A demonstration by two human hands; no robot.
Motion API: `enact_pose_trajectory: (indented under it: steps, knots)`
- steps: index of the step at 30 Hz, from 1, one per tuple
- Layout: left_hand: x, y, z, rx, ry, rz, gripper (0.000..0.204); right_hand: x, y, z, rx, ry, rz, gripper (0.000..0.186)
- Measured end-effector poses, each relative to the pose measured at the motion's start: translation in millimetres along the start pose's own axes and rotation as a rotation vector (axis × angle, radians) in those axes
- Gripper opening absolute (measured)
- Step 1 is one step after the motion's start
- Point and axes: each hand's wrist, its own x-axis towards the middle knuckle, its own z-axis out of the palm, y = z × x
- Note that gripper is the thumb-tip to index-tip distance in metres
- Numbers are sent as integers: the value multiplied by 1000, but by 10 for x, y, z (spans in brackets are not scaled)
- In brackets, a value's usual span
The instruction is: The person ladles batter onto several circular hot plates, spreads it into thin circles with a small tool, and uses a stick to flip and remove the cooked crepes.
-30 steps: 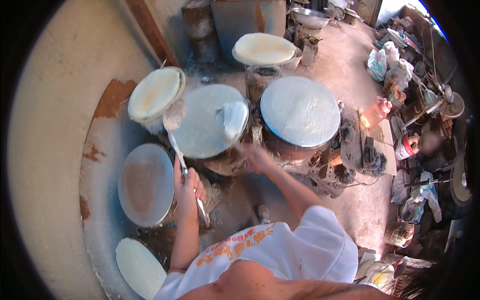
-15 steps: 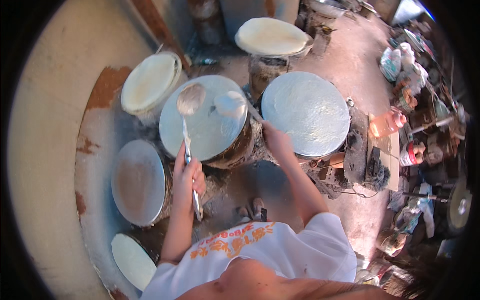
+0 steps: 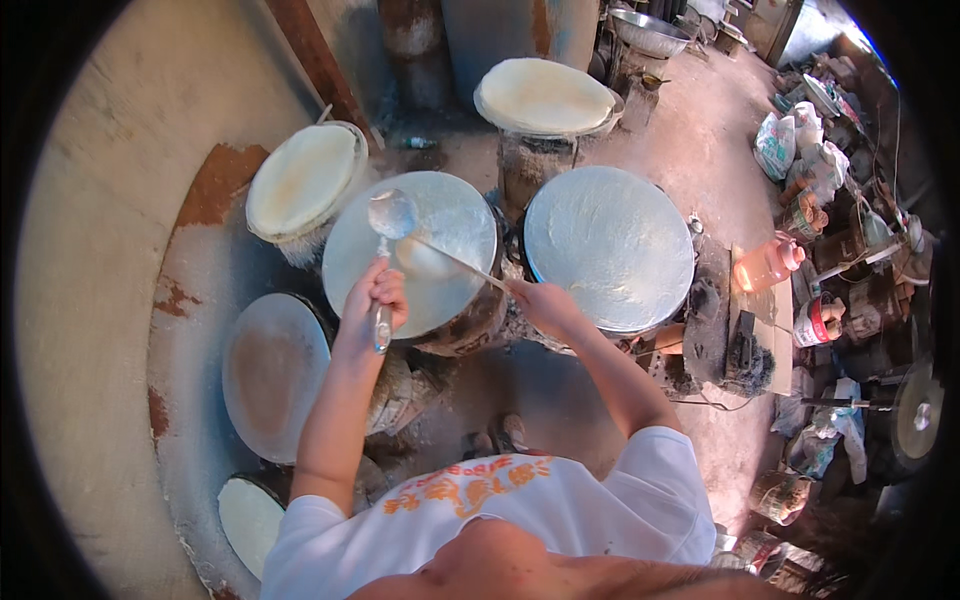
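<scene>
My left hand (image 3: 376,300) grips a metal ladle (image 3: 392,213), held over the middle griddle (image 3: 462,208). My right hand (image 3: 530,303) holds the long thin handle of a spreader (image 3: 460,262), whose blurred head is behind the ladle, over that griddle's pale, wet-looking surface. Just right of it is a round griddle (image 3: 608,245) coated in pale batter. A round pale sheet (image 3: 300,182) rests on a stand at upper left, another (image 3: 542,95) at the back.
A brown-centred griddle (image 3: 272,380) stands lower left, another pale round (image 3: 250,525) below it, beside a curved wall (image 3: 90,300). On the right are a pink bottle (image 3: 765,268), bags (image 3: 775,145) and heaped clutter. A metal basin (image 3: 645,32) sits at the back.
The ladle has swung rightward from beside the upper-left stand onto the middle griddle, and my left hand has moved forward. The spreader's head has shifted left and nearer across that griddle.
</scene>
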Motion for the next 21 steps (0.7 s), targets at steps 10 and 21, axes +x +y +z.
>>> enact_pose_trajectory:
  steps: [10,21]
  knots:
    - [192,-864,-637,-14,-20,285,22,-503,-661,763,793,-48,540,32]
    - [-991,-456,-525,-915,-602,-53,30,-355,30,636,522,12,260,34]
